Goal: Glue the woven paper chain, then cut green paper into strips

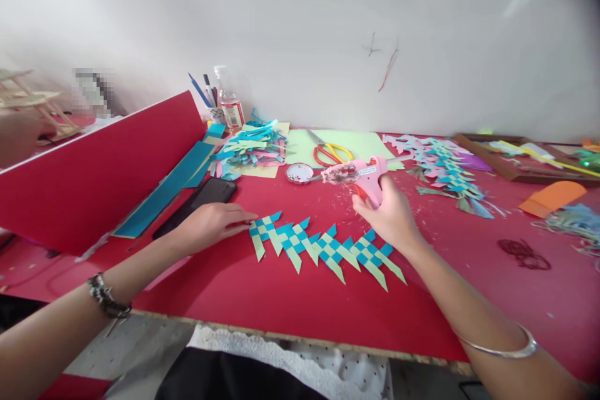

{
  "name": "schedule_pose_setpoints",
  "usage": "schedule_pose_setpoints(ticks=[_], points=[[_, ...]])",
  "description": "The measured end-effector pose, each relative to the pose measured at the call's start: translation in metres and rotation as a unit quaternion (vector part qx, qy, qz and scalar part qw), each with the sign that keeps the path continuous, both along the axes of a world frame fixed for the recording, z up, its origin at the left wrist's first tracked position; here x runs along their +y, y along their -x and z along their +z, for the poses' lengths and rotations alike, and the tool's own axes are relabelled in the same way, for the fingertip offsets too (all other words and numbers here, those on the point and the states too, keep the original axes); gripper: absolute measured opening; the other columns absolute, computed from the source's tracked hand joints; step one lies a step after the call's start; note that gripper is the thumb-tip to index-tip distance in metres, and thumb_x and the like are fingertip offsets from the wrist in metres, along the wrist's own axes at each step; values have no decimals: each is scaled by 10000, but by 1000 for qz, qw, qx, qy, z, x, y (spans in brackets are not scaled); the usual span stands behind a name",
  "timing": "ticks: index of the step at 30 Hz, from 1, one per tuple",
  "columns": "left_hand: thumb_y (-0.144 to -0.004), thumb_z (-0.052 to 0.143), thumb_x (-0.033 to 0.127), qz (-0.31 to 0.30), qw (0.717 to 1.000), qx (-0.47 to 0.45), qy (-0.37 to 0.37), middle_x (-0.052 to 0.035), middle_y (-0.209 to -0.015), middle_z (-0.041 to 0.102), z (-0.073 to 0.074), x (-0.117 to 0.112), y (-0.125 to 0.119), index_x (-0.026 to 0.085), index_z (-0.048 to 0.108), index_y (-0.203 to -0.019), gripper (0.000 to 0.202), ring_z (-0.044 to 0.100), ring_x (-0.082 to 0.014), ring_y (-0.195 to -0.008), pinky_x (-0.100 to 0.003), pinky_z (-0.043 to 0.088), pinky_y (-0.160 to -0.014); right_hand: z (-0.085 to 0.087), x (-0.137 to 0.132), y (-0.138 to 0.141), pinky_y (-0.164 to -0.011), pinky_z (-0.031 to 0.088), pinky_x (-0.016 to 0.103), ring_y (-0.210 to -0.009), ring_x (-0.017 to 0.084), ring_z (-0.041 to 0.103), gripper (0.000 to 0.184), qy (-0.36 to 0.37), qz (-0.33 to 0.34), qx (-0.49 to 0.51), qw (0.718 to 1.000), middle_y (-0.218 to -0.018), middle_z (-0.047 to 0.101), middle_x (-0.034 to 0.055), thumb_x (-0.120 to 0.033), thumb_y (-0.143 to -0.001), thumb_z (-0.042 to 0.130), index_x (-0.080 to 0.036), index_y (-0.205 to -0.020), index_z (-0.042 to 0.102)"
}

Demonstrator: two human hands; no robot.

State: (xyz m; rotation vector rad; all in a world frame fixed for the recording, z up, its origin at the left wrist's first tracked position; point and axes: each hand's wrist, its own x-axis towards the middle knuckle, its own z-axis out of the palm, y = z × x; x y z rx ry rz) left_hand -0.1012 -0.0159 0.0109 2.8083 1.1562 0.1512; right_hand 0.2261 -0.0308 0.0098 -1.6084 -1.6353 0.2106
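Note:
A woven strip of blue and light-green paper (323, 250) lies across the red table (290, 300) in front of me. My left hand (213, 225) rests flat on the table, fingers stretched out, fingertips touching the strip's left end. My right hand (387, 212) is closed round the grip of a pink hot glue gun (360, 175), held just above the strip's right half with its nozzle pointing left.
A black phone (201, 203) lies by my left hand. Behind are a small round tin (300, 173), orange-handled scissors (330, 151) on green paper, a pile of paper strips (250, 150), more woven pieces (443, 169), a spray bottle (229, 103), and a tilted red board (94, 169). Another person's hand (21, 134) is at far left.

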Motion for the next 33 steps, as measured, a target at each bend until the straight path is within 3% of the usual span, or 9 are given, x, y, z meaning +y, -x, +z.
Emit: schedule_pose_setpoints(ticks=[6, 23, 29, 33], points=[[-880, 353, 386, 16, 999, -28, -17, -29, -999, 656, -2, -3, 9, 206, 609, -1051, 356, 603, -144, -898, -203, 442, -796, -1, 0, 0, -490, 411, 280, -565, 180, 555, 247, 2, 6, 6, 1000, -681, 582, 28, -367, -660, 552, -204, -811, 444], [-894, 346, 293, -50, 995, -31, -83, -55, -977, 661, -7, -9, 9, 182, 654, -972, 336, 615, -151, -869, -231, 461, -767, -2, 0, 0, -512, 418, 301, -599, 202, 564, 273, 6, 10, 0, 1000, -722, 598, 48, -378, -672, 545, -203, -869, 476], [-880, 361, 275, -41, 997, -40, -58, -43, -990, 652, -7, -9, 8, 206, 648, -978, 311, 606, -148, -881, -221, 447, -779, -2, 0, 0, -524, 421, 304, -605, 204, 567, 277, 11, 10, -1, 1000, -725, 597, 48, -385, -676, 542, -200, -870, 478], [-859, 397, 305, 22, 995, -92, 15, -40, -987, 654, -4, -7, 6, 189, 623, -995, 288, 600, -145, -885, -217, 448, -787, -3, 0, 0, -527, 422, 307, -603, 204, 565, 275, 6, 11, 2, 1000, -719, 595, 47, -389, -671, 543, -201, -860, 475]])
